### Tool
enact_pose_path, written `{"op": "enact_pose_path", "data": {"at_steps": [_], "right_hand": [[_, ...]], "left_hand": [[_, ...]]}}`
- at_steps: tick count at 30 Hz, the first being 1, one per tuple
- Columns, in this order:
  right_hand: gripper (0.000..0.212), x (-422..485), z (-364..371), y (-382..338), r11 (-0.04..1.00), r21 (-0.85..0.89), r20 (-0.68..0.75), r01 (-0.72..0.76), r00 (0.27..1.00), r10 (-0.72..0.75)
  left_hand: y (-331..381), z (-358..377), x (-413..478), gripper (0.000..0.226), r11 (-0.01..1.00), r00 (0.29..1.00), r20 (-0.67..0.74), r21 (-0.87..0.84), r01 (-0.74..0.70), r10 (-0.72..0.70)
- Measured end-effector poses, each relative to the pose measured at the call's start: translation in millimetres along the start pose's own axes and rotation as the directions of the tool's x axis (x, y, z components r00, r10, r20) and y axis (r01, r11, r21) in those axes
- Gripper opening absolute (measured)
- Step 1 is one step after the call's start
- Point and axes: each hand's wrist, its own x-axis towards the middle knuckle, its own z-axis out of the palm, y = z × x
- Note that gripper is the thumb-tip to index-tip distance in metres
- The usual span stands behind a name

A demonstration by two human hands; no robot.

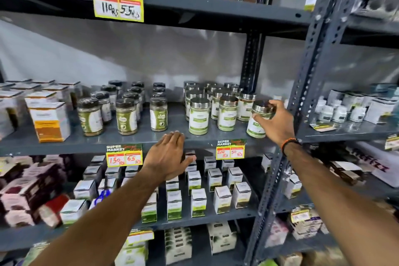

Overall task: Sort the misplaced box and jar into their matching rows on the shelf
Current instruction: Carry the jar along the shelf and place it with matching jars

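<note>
Head view: the silver-lidded jar stands at the right end of the middle shelf, gripped by the right hand. The left hand rests flat, empty, near a "SUPER MARKET" tag reading 130, 65.

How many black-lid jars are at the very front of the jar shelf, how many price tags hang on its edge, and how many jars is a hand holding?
Black-lid jars at the front: 3
Price tags on that shelf's edge: 2
Shiny-lid jar in the right hand: 1
Total: 6
</note>
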Motion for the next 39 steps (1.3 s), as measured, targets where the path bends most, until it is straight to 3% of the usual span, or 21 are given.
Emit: {"op": "enact_pose_path", "data": {"at_steps": [4,7,10,17,21,30,39], "right_hand": [[0.067,5.6,11.9,2.4,0.999,0.032,0.013,0.005,1.000,-0.006],[0.092,3.3,14.3,6.6,0.998,0.059,0.052,-0.037,0.998,0.034],[0.112,-7.9,18.9,16.8,0.984,0.050,0.109,-0.169,0.981,0.163],[0.067,-3.3,33.3,28.6,0.977,-0.085,0.173,-0.194,0.963,0.206],[0.055,2.2,38.2,26.3,0.979,-0.099,0.218,-0.178,0.956,0.196],[0.059,1.8,41.4,26.0,0.977,-0.072,0.198,-0.199,0.958,0.209],[0.048,3.3,45.6,27.6,0.979,-0.080,0.227,-0.187,0.953,0.201]], "left_hand": [[-5.8,3.8,4.3,0.085,1.000,0.999,-0.036,0.000,-0.026,0.026],[-8.8,10.2,3.5,0.089,0.999,0.997,-0.062,0.019,-0.033,0.035],[-11.0,14.7,3.6,0.091,0.999,0.997,-0.068,0.027,-0.038,0.040],[-10.1,24.3,3.6,0.093,0.999,0.994,-0.102,0.031,-0.028,0.031],[-10.6,29.2,4.9,0.095,0.999,0.993,-0.111,0.042,-0.026,0.030],[-11.7,31.8,5.5,0.093,0.998,0.991,-0.126,0.051,-0.031,0.037],[-4.2,37.6,6.2,0.095,0.999,0.991,-0.137,0.048,0.020,-0.013]]}}
